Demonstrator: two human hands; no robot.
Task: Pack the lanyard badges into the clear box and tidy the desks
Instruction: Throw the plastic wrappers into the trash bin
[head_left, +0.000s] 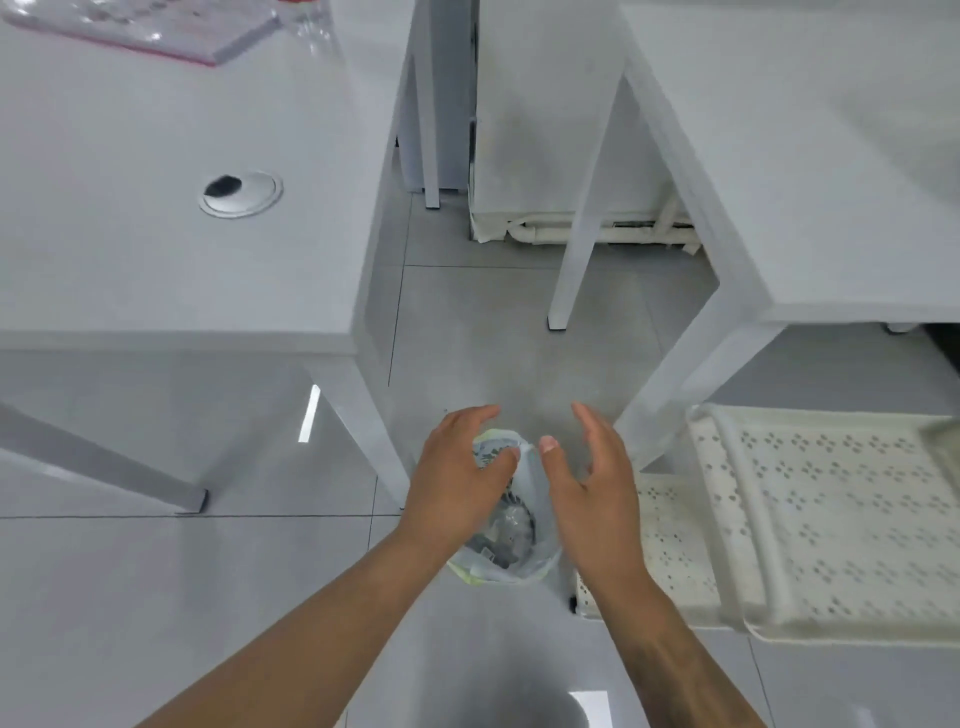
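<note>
Both hands out over the floor between two counters, above a small bin (501, 525) lined with a clear bag. Left hand (460, 478) over the bin's left rim, fingers (480, 415) loosely curved, thumb against the bag; hard to tell whether pinching it or only touching. Right hand (597, 480) just beside the bin, fingers straight and slightly spread, holding nothing. No badges clearly seen; dark bits in the bag too blurred to name. Clear box probably the transparent thing at the far edge of the left counter (156, 156), well apart from the hands. Risks: thin bag slipping off the rim, bin tipping under a sideways pull, contents spilling; a badge binned by mistake. White perforated rack (810, 499) close on the right, easy to knock. No readable writing or brand anywhere.
</note>
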